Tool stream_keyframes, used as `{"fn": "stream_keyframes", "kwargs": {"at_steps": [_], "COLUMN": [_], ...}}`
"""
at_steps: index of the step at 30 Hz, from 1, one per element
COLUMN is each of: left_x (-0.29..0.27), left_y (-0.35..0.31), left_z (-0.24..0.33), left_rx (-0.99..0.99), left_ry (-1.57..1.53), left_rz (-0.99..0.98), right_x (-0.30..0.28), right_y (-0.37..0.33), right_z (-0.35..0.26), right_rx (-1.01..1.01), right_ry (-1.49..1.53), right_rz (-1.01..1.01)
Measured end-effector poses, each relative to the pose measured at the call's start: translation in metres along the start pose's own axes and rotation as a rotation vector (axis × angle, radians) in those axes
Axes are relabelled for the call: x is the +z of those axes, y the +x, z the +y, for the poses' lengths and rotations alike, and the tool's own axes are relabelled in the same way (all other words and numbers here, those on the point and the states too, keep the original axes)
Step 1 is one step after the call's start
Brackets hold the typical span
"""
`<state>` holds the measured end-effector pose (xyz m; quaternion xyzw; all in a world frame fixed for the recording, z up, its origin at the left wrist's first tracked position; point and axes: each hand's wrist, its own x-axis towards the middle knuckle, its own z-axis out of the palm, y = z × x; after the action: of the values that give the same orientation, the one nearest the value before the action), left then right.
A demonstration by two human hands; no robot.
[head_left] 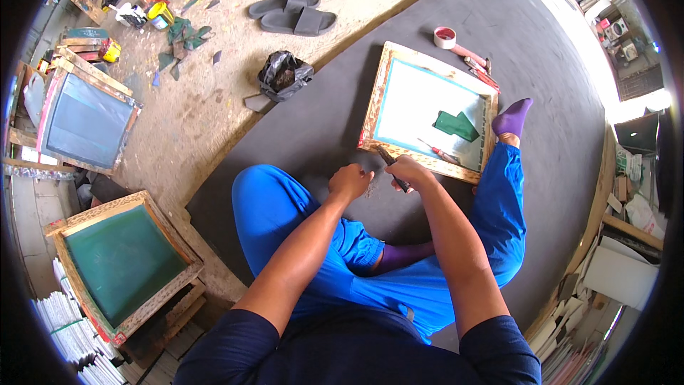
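A wooden screen frame (pixel 370 115) with pale mesh lies on the dark mat between my legs. My right hand (pixel 412 172) grips dark pliers (pixel 389 160), their tip at the frame's near left corner. Just left of them is my left hand (pixel 350 181), its fingers curled together; whatever they may pinch is too small to make out. Small specks lie on the mat beneath both hands. A green scrap (pixel 456 125) and a thin red-handled tool (pixel 443 154) rest inside the frame.
Beyond the frame sit a tape roll (pixel 444 37) and a hammer (pixel 470 55). A black bag (pixel 285 75) and grey slippers (pixel 298 21) are on the floor past the mat's edge. To the left stand a green screen (pixel 122 260) and a bluish screen (pixel 87 122).
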<state>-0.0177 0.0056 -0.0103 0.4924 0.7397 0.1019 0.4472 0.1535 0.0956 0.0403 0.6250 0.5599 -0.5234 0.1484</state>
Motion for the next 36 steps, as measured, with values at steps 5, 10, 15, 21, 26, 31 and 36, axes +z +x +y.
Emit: {"fn": "stream_keyframes", "kwargs": {"at_steps": [5, 10, 15, 21, 26, 31, 36], "left_x": [0.003, 0.002, 0.011, 0.025, 0.016, 0.018, 0.013], "left_y": [0.005, 0.003, 0.01, 0.028, 0.02, 0.022, 0.018], "left_z": [0.0, 0.006, -0.002, -0.019, -0.012, -0.016, -0.014], "left_rx": [-0.012, -0.027, -0.022, 0.048, -0.114, -0.169, 0.035], "left_ry": [0.006, 0.024, -0.026, -0.679, -0.908, -0.925, -0.159], "left_rz": [-0.02, 0.009, 0.08, 0.059, -0.069, -0.016, 0.112], "right_x": [0.009, 0.032, 0.051, 0.07, 0.067, 0.046, 0.014], "right_y": [0.002, 0.002, -0.01, -0.009, -0.026, -0.018, -0.009], "right_z": [0.002, 0.013, 0.008, 0.03, 0.035, 0.045, 0.042], "right_rx": [0.02, -0.05, -0.013, -0.093, -0.185, -0.295, -0.129], "right_ry": [-0.061, -0.219, -0.151, -0.139, -0.213, -0.238, 0.125], "right_rz": [0.066, 0.346, 0.412, 0.4, 0.309, 0.092, -0.154]}}
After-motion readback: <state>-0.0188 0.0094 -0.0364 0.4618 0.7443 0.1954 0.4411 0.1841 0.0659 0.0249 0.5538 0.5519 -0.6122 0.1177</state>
